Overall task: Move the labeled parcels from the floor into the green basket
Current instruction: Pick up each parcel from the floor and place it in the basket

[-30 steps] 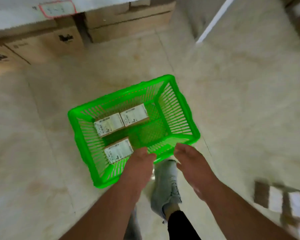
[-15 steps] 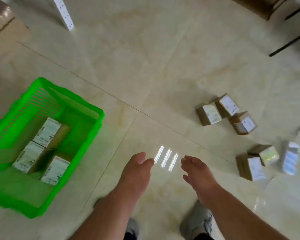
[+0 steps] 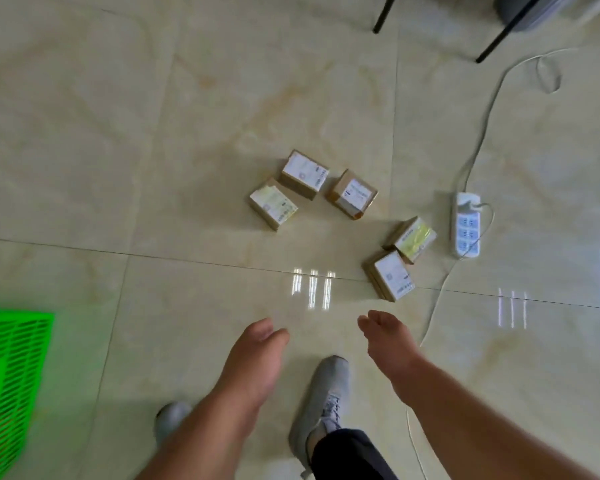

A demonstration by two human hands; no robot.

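Several small brown parcels with white labels lie on the tiled floor ahead: one at the left point(image 3: 273, 204), one behind it point(image 3: 303, 174), one in the middle point(image 3: 352, 194), one with yellow tape point(image 3: 411, 238) and the nearest one point(image 3: 390, 275). Only a corner of the green basket point(image 3: 11, 372) shows at the left edge; its inside is out of view. My left hand point(image 3: 253, 358) and my right hand point(image 3: 388, 341) hang in front of me, short of the parcels, fingers loosely curled, holding nothing.
A white power strip point(image 3: 466, 226) lies right of the parcels, its cable point(image 3: 430, 320) trailing across the floor toward my right arm. Black furniture legs point(image 3: 499, 32) stand at the top right. My grey shoes point(image 3: 321, 396) are below the hands.
The view has swung right from the basket to the parcels. The basket slid to the left edge. Both hands left the basket rim and stay empty.
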